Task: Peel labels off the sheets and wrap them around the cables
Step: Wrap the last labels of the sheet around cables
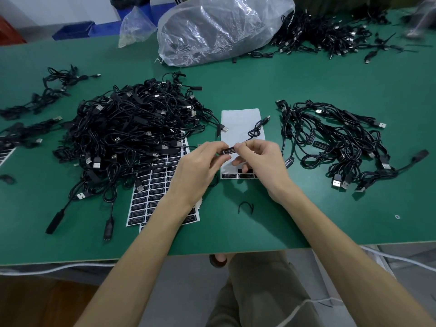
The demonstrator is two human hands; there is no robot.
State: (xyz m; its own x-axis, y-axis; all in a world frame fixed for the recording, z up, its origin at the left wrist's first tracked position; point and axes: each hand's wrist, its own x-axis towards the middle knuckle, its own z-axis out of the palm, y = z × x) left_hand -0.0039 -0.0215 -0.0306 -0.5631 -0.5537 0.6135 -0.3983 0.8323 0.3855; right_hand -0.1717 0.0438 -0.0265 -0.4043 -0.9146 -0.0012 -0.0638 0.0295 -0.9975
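Note:
My left hand (200,166) and my right hand (262,161) meet over the table's middle, both pinching a small black label (229,151) that lies along a thin black cable (256,128). That cable loops up over a nearly bare white backing sheet (236,121), which keeps a few black labels along its bottom edge. A fuller label sheet (155,185) lies under my left wrist. A big heap of black USB cables (132,128) sits to the left. A smaller spread of cables carrying labels (335,142) lies to the right.
The green table (330,220) ends at its front edge near me. A large clear plastic bag (219,29) lies at the back, with more cables (330,34) to its right. Loose cables (47,90) sit at far left. A black cable tie (245,206) lies near my right wrist.

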